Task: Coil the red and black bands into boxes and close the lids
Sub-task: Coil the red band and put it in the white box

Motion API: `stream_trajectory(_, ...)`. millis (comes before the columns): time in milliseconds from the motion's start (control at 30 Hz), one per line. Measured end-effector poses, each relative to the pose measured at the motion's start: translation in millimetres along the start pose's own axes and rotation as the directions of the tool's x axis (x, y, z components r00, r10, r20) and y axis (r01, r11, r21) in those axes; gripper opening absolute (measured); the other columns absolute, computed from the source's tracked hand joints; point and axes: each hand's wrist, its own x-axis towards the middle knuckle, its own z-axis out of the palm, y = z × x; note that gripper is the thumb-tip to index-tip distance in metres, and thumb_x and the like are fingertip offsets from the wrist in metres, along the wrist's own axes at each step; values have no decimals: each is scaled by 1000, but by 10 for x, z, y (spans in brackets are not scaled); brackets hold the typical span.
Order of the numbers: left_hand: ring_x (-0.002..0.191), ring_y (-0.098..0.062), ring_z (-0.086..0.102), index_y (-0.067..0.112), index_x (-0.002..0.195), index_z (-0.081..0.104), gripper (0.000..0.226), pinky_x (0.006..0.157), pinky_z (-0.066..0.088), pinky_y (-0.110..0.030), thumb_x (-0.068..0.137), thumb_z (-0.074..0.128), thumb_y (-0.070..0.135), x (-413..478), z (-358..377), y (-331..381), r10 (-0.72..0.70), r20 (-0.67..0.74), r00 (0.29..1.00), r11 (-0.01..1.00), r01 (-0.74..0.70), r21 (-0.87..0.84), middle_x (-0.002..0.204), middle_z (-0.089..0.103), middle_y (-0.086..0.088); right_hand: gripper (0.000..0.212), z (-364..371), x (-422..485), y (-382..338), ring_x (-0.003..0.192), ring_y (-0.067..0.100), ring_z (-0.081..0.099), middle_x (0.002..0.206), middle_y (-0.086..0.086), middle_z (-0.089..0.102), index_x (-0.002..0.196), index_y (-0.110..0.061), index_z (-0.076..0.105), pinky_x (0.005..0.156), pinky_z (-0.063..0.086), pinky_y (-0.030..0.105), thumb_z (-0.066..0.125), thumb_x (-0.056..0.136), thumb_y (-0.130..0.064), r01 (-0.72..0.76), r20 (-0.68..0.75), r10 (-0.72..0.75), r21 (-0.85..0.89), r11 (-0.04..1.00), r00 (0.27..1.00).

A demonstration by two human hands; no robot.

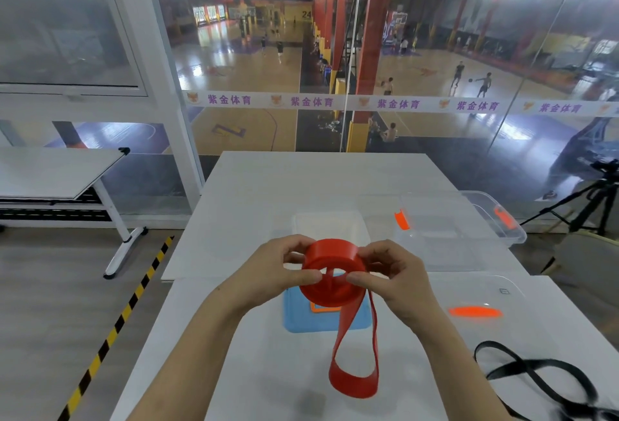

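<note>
Your left hand (281,270) and right hand (392,273) both pinch the red band (331,253), a partly wound coil held above the white table (268,186), its loose loop hanging down to the tabletop. The black band (536,373) lies uncoiled at your near right; a clear box (326,214) sits just behind the coil

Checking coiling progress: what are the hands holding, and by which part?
Both hold the red band by its coiled part: the left hand pinches the coil's left side, the right hand its right side.

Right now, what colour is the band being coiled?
The band is red, seen best in the head view.
</note>
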Motion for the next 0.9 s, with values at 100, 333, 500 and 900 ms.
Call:
stream_trajectory(100,115,-4,62,40,127,65,51,96,54,-25,81,86,44,-2,39,89,12,20,1000,983,-15,181,121,68,23,33,25,-9,-22,99,15,75,98,-13,78,93,-31,76,91,63,31,91,66,-42,-11,63,15,-70,998,998)
stream_trajectory(333,108,-10,71,31,113,71,36,93,61,-29,81,88,34,-12,65,81,57,-85,995,995,-49,85,110,75,14,35,28,-9,13,107,15,75,109,-11,79,101,-30,79,95,61,29,94,71,-18,23,28,-22,-14,1000,999)
stream_trajectory(500,100,-18,77,23,114,72,28,78,63,-30,89,82,19,-53,65,32,34,-154,987,962,-75,-264,106,79,3,40,-11,-18,93,103,23,78,106,1,81,106,-18,76,94,63,36,91,72,-5,-9,-28,12,118,993,1000)
stream_trajectory(900,120,-4,63,41,134,64,60,98,59,-31,79,87,47,-8,31,37,26,-27,999,995,-23,92,127,68,20,31,-47,1,58,106,15,76,109,-10,81,101,-29,85,94,63,37,94,74,-16,-5,67,10,-67,998,998)
